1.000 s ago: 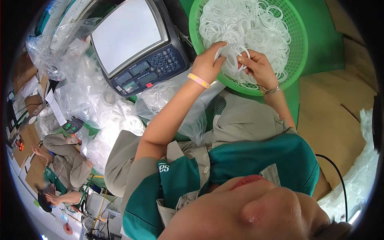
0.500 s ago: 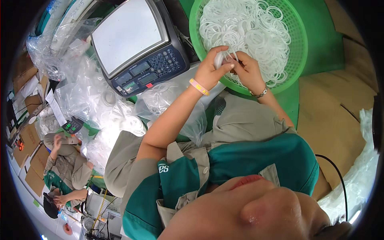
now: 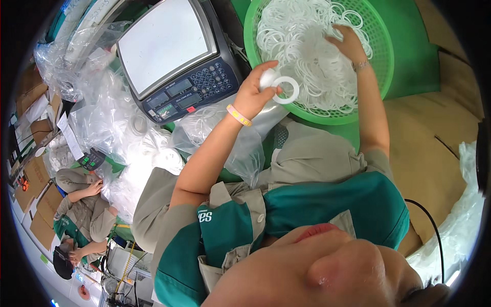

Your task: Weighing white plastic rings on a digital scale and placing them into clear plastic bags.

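Observation:
My left hand [image 3: 257,89] is closed around a short stack of white rings [image 3: 267,79], held just outside the basket's near left rim. One white ring [image 3: 292,97] tilts out flat from that stack, its round hole showing. A green perforated plastic basket [image 3: 387,77] holds a heap of thin white rings [image 3: 317,66]. Over the far right part of the heap, my right hand [image 3: 351,45] reaches down with its index finger and thumb apart. Its fingertips touch or hover over the rings; I cannot tell which.
A counting scale [image 3: 169,46] with a bare white plate stands left of the basket. Clear plastic bags [image 3: 215,133] of white parts lie below it. Brown cardboard [image 3: 424,138] is on the right. Another person [image 3: 84,215] sits at the far left.
Both hands were together at the basket's near edge. My right hand has moved away, far and right over the heap. My left hand has drawn slightly left with the rings.

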{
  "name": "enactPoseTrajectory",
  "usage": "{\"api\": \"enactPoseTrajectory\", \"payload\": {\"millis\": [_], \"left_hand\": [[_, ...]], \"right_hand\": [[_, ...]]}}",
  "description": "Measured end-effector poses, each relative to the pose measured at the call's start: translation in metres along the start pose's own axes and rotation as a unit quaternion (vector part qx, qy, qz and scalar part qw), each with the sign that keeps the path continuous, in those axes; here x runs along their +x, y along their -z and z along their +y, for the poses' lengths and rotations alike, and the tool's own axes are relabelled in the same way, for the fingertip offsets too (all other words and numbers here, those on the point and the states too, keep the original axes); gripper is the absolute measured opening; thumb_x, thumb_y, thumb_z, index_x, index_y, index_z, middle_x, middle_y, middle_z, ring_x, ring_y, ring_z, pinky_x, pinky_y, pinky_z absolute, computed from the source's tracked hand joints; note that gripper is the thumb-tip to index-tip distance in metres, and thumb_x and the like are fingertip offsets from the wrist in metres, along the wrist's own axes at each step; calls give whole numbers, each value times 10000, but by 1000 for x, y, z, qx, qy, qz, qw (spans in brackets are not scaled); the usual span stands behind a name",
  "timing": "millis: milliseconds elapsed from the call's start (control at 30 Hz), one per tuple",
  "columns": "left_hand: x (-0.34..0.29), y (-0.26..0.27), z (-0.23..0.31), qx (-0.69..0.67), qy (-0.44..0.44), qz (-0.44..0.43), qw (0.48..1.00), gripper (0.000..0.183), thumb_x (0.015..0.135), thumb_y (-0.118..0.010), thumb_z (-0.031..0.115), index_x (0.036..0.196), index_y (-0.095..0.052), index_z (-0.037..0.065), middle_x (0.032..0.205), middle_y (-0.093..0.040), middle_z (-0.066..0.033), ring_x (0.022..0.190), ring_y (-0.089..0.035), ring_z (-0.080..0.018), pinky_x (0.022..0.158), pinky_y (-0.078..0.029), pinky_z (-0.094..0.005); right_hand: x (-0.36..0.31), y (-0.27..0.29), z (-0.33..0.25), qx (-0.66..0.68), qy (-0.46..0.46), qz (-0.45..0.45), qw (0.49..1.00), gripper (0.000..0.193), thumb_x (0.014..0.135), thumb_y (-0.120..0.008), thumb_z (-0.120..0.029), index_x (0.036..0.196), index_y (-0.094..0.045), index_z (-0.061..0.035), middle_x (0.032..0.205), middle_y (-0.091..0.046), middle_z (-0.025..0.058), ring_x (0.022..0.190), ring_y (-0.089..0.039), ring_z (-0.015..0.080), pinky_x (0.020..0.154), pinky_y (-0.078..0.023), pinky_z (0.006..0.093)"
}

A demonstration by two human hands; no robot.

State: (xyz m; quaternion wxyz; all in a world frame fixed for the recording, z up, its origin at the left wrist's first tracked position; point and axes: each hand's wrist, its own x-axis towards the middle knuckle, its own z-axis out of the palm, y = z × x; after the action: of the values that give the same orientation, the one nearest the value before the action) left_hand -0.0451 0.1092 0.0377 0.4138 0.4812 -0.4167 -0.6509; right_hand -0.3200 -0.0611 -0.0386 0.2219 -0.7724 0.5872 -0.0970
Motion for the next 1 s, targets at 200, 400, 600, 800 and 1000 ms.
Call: {"api": "enactPoseTrajectory", "payload": {"millis": [200,400,600,800,1000], "left_hand": [[-7,-2,-15,59,36,-42,997,569,722,-535,-3,1251,-336,66,930,-510,-69,818,-515,-126,746,-419,-249],[-10,8,-28,53,56,-11,997,590,719,-560,41,1260,-327,74,916,-542,-99,822,-527,-152,748,-422,-265],[-8,5,-32,58,50,-12,997,557,715,-566,44,1234,-366,62,921,-547,-101,817,-536,-160,745,-430,-274],[-11,5,-30,32,44,-25,998,564,716,-553,23,1243,-356,63,920,-548,-85,811,-536,-143,745,-427,-263],[-10,7,-13,-128,117,-43,984,595,717,-539,-43,1262,-315,35,935,-546,-58,847,-547,-111,786,-427,-241]], "right_hand": [[87,-32,-51,129,-72,-1,989,637,761,-620,-302,1251,-353,4,1259,-407,147,1136,-417,278,921,-363,363],[67,-19,-56,214,-84,-271,935,563,608,-699,-298,1056,-538,3,1014,-584,112,903,-546,216,816,-409,301],[7,40,19,212,149,-89,962,249,687,-587,-4,932,-580,-49,940,-562,74,882,-529,204,791,-418,280],[-27,45,49,-43,119,39,991,436,632,-500,101,981,-570,-150,1152,-495,91,1048,-476,281,875,-403,350],[-33,60,46,-212,-57,-163,962,715,631,-565,15,1258,-351,-255,1277,-382,107,1175,-369,287,973,-319,381]]}}
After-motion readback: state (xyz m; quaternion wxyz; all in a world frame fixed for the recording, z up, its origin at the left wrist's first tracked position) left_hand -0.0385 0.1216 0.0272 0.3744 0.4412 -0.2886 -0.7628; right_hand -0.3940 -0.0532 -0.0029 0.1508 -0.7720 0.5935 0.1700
